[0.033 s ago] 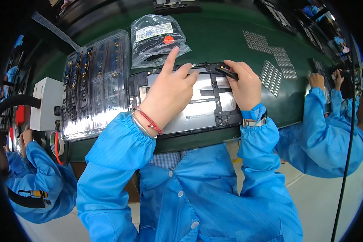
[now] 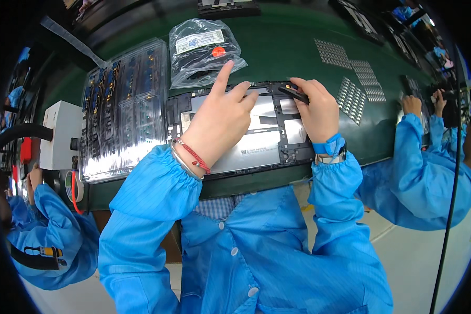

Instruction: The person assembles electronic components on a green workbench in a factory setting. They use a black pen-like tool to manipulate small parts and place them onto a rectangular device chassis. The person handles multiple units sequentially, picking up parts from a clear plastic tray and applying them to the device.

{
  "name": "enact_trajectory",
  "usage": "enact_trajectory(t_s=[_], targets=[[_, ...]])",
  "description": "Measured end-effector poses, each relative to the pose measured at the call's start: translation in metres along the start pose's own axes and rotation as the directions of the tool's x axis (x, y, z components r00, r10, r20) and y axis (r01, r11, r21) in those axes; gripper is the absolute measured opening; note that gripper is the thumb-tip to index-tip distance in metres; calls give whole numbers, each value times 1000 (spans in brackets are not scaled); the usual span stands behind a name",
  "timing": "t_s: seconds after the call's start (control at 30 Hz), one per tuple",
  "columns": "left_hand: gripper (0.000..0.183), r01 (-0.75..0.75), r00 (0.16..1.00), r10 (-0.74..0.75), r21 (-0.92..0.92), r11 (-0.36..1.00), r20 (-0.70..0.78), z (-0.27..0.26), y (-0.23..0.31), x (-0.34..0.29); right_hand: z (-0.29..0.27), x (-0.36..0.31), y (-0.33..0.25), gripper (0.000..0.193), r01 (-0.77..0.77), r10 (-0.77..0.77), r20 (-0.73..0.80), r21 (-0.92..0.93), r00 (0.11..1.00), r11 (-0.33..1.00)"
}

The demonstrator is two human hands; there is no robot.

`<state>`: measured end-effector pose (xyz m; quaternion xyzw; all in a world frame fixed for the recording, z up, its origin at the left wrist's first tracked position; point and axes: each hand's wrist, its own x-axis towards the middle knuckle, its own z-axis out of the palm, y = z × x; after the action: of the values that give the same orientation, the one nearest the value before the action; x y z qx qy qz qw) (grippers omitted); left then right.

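An opened, flat electronic device (image 2: 264, 128) is laid on the green counter (image 2: 282, 49) at the centre of the frame, its silver panels (image 2: 256, 150) facing up. It is spanned by the left hand (image 2: 221, 123), whose fingers are spread apart with the index finger extended toward the upper edge; whether the panels are pressed cannot be told. A slim black tool (image 2: 295, 95) is pinched between thumb and fingers of the right hand (image 2: 318, 111), at the device's upper right corner. The device is judged fairly light and stiff as a whole, but thin and easily flexed, with smooth, probably slippery panels and fragile small parts. It is best held by opposite sides of its black rim (image 2: 301, 156), with pressure kept off the panels. Beside it, at left, a clear plastic tray (image 2: 150, 128) is placed.
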<state>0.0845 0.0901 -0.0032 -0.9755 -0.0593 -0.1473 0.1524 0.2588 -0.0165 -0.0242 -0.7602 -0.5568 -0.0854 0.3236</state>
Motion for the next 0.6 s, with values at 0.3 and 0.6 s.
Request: enact_trajectory(t_s=[0.3, 0.6], targets=[[23, -172, 983, 164, 106, 979, 80, 2, -4, 14, 4, 0, 6, 34, 3, -3, -18, 6, 1000, 1000], [22, 85, 995, -89, 80, 993, 50, -11, 8, -7, -22, 11, -13, 19, 141, -107, -210, 150, 972, 979]])
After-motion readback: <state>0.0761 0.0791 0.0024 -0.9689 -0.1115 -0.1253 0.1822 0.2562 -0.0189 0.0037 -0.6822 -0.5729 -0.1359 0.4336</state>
